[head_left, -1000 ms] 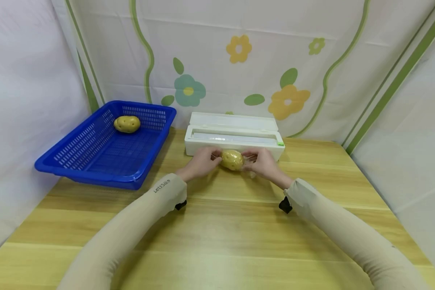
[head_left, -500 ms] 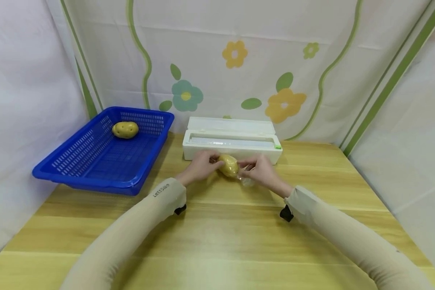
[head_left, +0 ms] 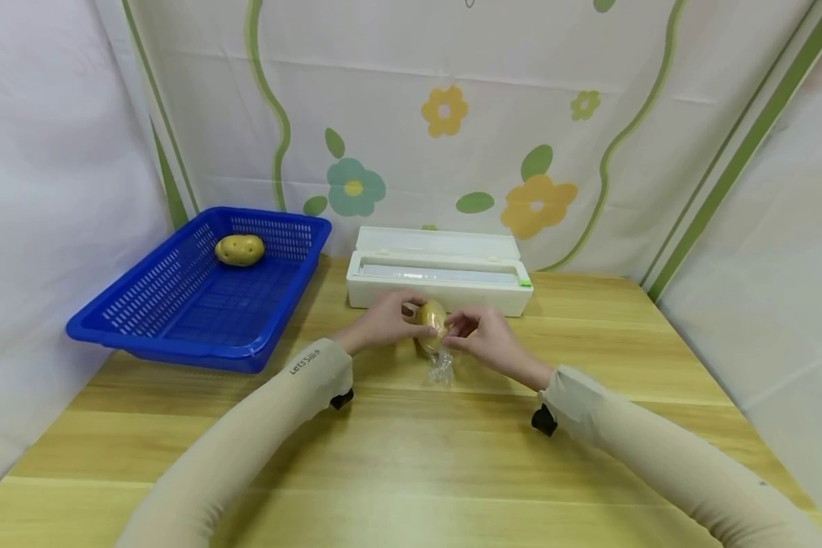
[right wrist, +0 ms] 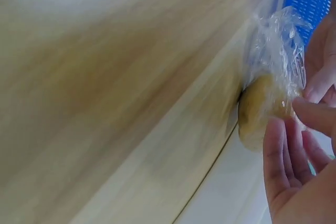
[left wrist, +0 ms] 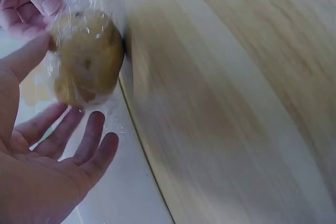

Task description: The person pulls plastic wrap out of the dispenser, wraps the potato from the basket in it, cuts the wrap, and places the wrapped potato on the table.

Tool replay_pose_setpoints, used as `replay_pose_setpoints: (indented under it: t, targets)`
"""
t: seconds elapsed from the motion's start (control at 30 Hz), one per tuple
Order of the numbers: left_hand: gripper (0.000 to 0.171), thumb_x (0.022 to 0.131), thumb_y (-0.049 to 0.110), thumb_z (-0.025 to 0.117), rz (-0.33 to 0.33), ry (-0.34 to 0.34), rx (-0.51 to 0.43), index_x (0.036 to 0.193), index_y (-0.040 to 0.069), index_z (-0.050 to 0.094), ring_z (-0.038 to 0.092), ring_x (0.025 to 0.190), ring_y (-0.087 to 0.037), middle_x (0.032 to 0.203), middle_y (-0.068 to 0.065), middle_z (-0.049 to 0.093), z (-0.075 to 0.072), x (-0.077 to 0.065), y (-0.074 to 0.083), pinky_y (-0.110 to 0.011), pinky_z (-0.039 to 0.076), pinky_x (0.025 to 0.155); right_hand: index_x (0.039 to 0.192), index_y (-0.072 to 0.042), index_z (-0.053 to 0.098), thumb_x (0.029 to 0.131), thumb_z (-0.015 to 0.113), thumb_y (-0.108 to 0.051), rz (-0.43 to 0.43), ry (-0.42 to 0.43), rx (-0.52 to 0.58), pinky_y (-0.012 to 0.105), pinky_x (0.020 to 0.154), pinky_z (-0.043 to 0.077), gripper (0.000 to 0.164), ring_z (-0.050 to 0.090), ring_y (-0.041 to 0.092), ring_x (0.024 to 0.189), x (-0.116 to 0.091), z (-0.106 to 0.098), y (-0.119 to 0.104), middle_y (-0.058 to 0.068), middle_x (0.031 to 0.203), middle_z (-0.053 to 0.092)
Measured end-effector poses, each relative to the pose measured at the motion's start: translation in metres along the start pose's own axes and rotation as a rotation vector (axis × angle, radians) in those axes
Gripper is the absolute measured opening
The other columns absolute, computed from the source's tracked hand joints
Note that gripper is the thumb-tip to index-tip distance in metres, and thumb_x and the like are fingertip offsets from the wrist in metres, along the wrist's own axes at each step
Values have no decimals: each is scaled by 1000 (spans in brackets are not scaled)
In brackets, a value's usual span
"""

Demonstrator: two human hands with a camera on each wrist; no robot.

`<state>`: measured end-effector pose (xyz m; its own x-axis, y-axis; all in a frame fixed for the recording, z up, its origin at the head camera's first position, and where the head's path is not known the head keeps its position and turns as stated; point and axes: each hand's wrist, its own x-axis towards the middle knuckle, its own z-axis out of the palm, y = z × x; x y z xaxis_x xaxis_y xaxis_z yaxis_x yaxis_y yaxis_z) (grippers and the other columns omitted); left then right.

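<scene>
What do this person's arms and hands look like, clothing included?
The long beige fabric left sleeve bears small dark lettering near the wrist, starting "Lets"; the rest is too small to read. The matching beige fabric right sleeve shows no lettering. A small black piece shows at the left wrist, a second black piece at the right. The left hand and right hand are gloveless.

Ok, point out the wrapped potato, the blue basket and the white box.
Wrapped potato [left wrist: 86, 64]: left wrist view, middle of its visible side.
Blue basket [head_left: 226, 306]: head view, bare part of its floor.
White box [head_left: 452, 292]: head view, its front face.
</scene>
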<state>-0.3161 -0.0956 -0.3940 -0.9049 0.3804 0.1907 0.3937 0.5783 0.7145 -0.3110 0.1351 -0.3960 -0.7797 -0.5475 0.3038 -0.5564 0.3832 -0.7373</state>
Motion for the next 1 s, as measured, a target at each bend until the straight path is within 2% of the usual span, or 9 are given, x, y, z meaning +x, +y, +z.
replay_pose_setpoints:
  t: [0.13, 0.27, 0.4, 0.53, 0.63, 0.77, 1.0]
  targets:
    - [63, 79, 38, 84, -3, -10, 16, 129, 9, 61, 62, 106, -26, 128, -8, 60, 1, -2, 1, -35, 52, 86, 111, 1, 67, 74, 87, -8, -16, 17, -64, 36, 70, 53, 44, 62, 18, 76, 0, 1, 1, 6, 83, 66]
    - [63, 79, 40, 83, 11, -22, 25, 130, 11, 61, 61, 108, -26, 130, -6, 58, 1, -5, 0, -35, 52, 85, 124, 1, 62, 74, 88, -12, -22, -19, -75, 34, 69, 52, 57, 62, 18, 76, 2, 1, 1, 6, 83, 66]
    - [63, 79, 35, 85, 53, -47, -14, 130, 9, 60, 65, 102, -24, 130, -8, 58, -1, -9, -2, -32, 54, 81, 122, -2, 67, 83, 81, -13, -74, -42, -71, 37, 66, 53, 42, 62, 19, 79, 0, -2, 1, 4, 85, 65]
    - [64, 78, 29, 86, 91, -86, -43, 132, 9, 58, 67, 96, -21, 133, -8, 56, -3, -12, -4, -27, 55, 77, 117, -6, 72, 88, 76, -11, -110, -39, -85, 40, 67, 55, 30, 60, 23, 88, -3, -6, 2, 7, 97, 66]
    - [65, 79, 29, 85, 95, -103, -35, 135, 9, 57, 67, 97, -21, 135, -9, 55, -4, -13, -3, -26, 55, 76, 119, -8, 71, 86, 79, -15, -84, -45, -92, 36, 69, 56, 35, 59, 26, 96, -3, -7, 2, 7, 110, 64]
    - [66, 81, 30, 84, 69, -109, -41, 136, 9, 55, 67, 98, -22, 138, -11, 53, -5, -14, -2, -27, 55, 76, 125, -10, 68, 85, 80, -20, -34, -56, -87, 34, 74, 56, 43, 59, 28, 104, 0, -6, 2, 7, 121, 61]
    - [65, 81, 28, 84, 52, -104, -71, 136, 9, 55, 67, 95, -19, 137, -11, 53, -3, -18, -3, -27, 56, 73, 124, -9, 68, 81, 84, -20, -35, -55, -40, 32, 75, 56, 48, 60, 28, 104, -3, -2, 4, 7, 121, 60]
